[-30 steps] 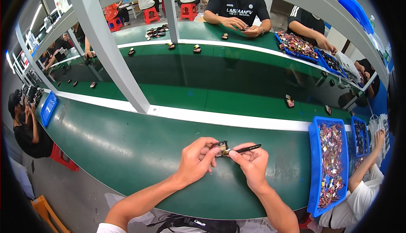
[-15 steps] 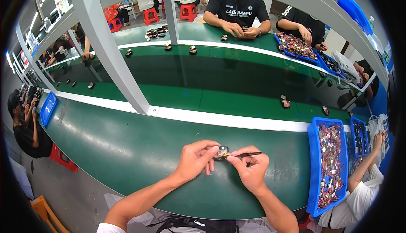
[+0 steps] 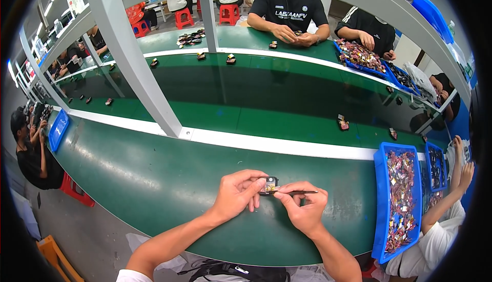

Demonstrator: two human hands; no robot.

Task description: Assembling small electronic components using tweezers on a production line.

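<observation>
Over the green worktop, my left hand [image 3: 240,192] pinches a small black-cased electronic part [image 3: 271,182] between thumb and fingers. Pale and yellowish bits show inside its open face. From the right, my right hand [image 3: 306,206] grips a slim dark tool [image 3: 306,192], like a pair of tweezers, lying almost level. The tool's working end is at the lower right edge of the part, where my right fingertips nearly touch it; the exact contact is too small to tell.
To my right stands a blue tray [image 3: 381,205] heaped with small reddish parts; a smaller blue tray [image 3: 435,161] is beyond. A green conveyor [image 3: 205,109] carries scattered small units behind a white rail [image 3: 266,145]. A grey post [image 3: 134,61] rises at front left. Co-workers sit opposite and at both sides.
My right hand and the tool have shifted slightly, and the tool lies more level. The left hand keeps its hold. Units on the conveyor have slid a little left.
</observation>
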